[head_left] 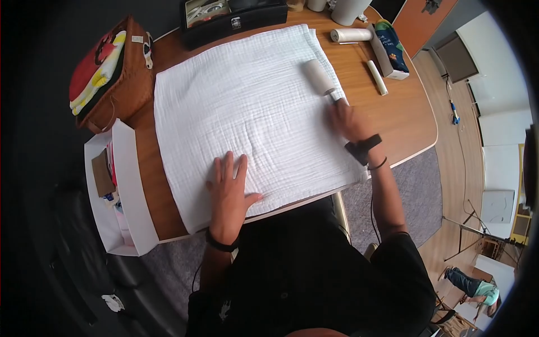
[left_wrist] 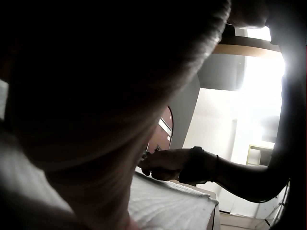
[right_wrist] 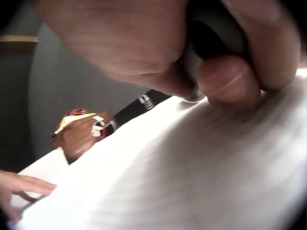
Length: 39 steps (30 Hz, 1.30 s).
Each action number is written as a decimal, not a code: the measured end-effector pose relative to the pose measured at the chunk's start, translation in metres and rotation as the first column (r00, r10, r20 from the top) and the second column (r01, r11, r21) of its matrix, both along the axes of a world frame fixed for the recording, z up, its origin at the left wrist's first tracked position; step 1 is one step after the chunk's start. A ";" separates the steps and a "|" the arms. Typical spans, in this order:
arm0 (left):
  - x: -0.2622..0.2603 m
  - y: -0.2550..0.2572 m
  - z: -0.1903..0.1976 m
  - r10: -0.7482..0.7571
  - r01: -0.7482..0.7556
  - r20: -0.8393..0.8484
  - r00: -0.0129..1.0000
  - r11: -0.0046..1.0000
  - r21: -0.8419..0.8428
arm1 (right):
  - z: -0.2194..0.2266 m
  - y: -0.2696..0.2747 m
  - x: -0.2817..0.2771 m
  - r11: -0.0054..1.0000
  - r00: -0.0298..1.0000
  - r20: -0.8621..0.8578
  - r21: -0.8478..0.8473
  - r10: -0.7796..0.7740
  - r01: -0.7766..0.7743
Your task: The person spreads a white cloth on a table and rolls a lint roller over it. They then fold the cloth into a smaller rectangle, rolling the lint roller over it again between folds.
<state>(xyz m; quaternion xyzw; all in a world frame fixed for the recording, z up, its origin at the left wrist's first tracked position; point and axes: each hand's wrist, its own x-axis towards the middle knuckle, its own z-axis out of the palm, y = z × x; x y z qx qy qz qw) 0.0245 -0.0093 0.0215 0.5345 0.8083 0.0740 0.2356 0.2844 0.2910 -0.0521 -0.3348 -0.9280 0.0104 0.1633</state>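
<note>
Cloth (head_left: 236, 95) spread on table (head_left: 407, 118); my R hand (head_left: 351, 122) grips roller (head_left: 319, 77), L hand (head_left: 227, 196) lies flat, fingers apart; prob. mid-rolling, next stroke needs cloth held taut

left grip (head_left: 227, 199) palm down, fingers (head_left: 229, 164) spread, right grip (head_left: 349, 122) curled, right arm (head_left: 387, 196) extended forward

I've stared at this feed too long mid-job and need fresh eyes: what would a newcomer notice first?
A big white cloth, spread over the wooden table, fills the middle of the head view. Near its right edge, the right hand holds a white roller, while the left hand rests toward the near edge. At upper left, a brown basket holding red and yellow-patterned fabric adds bright colour.
</note>
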 end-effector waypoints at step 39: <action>-0.084 -0.045 -0.009 0.130 -0.131 -0.071 0.989 0.991 -0.016 | 0.060 -0.168 -0.010 0.889 0.980 0.016 -0.423 0.200 -0.175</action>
